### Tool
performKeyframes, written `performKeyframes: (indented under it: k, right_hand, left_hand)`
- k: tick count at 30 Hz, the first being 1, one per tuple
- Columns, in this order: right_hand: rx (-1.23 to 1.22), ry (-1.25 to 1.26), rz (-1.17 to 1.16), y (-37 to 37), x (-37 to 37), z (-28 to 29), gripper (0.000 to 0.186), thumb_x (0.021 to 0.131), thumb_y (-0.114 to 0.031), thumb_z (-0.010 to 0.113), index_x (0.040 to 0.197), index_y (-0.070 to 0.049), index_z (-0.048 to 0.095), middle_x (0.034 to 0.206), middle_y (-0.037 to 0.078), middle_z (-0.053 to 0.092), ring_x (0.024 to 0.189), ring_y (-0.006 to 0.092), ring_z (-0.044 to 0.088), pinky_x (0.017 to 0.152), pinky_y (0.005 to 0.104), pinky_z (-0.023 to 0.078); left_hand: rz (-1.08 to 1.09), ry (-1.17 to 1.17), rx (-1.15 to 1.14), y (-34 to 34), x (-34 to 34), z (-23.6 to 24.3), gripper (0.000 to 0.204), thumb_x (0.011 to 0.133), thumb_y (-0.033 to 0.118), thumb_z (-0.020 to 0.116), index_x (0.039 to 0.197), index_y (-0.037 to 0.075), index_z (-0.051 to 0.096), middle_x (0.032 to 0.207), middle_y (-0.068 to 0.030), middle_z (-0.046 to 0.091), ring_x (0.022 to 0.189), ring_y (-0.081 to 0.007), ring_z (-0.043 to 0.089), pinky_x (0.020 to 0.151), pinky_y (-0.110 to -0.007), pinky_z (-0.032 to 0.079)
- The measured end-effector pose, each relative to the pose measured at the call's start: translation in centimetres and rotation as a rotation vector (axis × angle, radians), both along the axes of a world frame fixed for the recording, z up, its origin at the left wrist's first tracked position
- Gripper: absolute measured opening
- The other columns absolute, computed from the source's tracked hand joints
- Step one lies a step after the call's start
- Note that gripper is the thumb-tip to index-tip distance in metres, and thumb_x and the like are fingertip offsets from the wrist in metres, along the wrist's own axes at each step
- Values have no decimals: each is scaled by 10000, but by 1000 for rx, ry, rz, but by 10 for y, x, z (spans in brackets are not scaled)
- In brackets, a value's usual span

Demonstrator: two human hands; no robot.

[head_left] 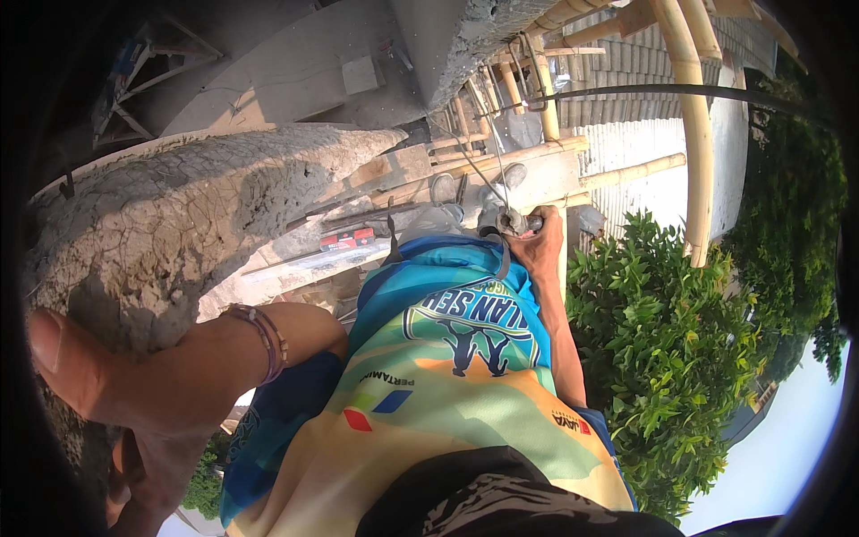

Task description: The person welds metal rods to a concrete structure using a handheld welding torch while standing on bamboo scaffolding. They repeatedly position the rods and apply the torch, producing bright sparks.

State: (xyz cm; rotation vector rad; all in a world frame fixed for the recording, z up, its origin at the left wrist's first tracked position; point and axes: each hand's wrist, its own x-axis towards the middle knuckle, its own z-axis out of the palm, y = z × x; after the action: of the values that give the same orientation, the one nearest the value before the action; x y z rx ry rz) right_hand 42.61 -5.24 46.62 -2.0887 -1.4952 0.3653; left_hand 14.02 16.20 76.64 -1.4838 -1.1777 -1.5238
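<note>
At the lower left, my left hand is close to the camera, with its thumb stretched out and apart from the bent fingers, which show only in part. It lies against or just over the rough, cracked mortar top of a wall; whether it touches cannot be told. I see nothing in it. A beaded bracelet circles that wrist. In front of my waist, my right hand is closed around a grey metal fitting. A thin cord runs up from this fitting, whose exact kind is unclear.
My feet stand on narrow planks among bamboo poles. A red box lies on a ledge to the left. A dark cable crosses at the right, above a corrugated roof. A leafy tree grows close on the right.
</note>
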Motion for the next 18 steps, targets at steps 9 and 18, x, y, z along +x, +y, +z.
performKeyframes:
  k: [9, 18]
  right_hand:
    - [-45, 40, -73, 6, 1, 11, 580, 653, -187, 925, 1031, -26, 515, 912, 151, 571, 810, 332, 599, 725, 408, 498]
    - [-44, -2, -135, 7, 3, 15, 636, 639, -218, 953, 1042, -29, 498, 888, 135, 570, 786, 319, 599, 716, 407, 502]
  left_hand:
    - [67, -89, -112, -9, 0, -12, 961, 809, 386, 811, 1458, -68, 266, 1444, -257, 332, 1307, -295, 384, 1075, -429, 362]
    - [64, -37, -145, -4, -5, -15, 990, 763, 354, 847, 1441, -75, 267, 1417, -245, 344, 1299, -298, 387, 1092, -428, 342]
